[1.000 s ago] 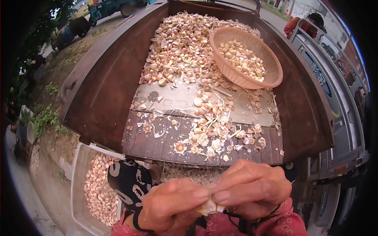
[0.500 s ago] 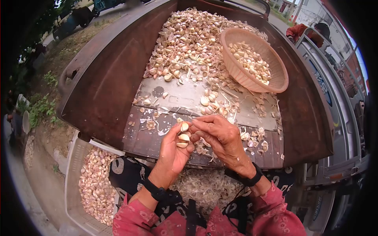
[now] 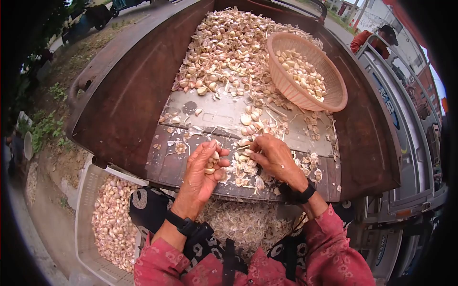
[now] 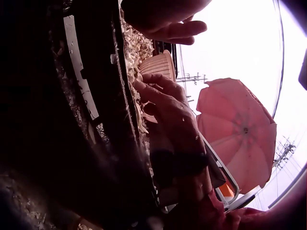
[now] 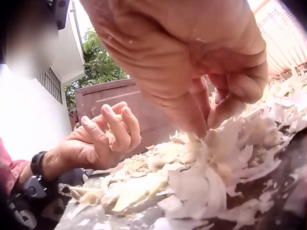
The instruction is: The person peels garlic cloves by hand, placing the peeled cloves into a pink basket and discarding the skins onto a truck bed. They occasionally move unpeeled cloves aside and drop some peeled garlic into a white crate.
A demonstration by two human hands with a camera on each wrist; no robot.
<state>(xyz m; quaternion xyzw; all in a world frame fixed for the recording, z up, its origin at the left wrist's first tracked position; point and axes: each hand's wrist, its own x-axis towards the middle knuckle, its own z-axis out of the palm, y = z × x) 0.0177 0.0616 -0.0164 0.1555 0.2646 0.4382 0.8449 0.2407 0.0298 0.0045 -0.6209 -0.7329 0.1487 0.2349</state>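
My left hand (image 3: 196,174) is raised over the front edge of the metal truck bed, palm turned up, its fingers curled round a few garlic cloves (image 3: 210,169). To its right, my right hand (image 3: 274,157) reaches down into a small heap of cloves and papery skins (image 3: 244,167). In the right wrist view, the right thumb and fingertips pinch at loose garlic skin (image 5: 211,148) on the bed. The left hand (image 5: 108,139) shows there with bent fingers, its cloves hidden.
A large pile of garlic (image 3: 229,52) covers the bed's far part. A pink woven basket (image 3: 334,97) of cloves stands at right. Below left is a white crate (image 3: 86,209) with more cloves. Rusty side walls (image 3: 119,105) flank the bed. Another person (image 3: 362,40) is beyond.
One second ago both hands worked together on a garlic bulb close to the body. They then moved forward over the bed, cloves in the left. Now the right hand has parted rightward and down to the heap.
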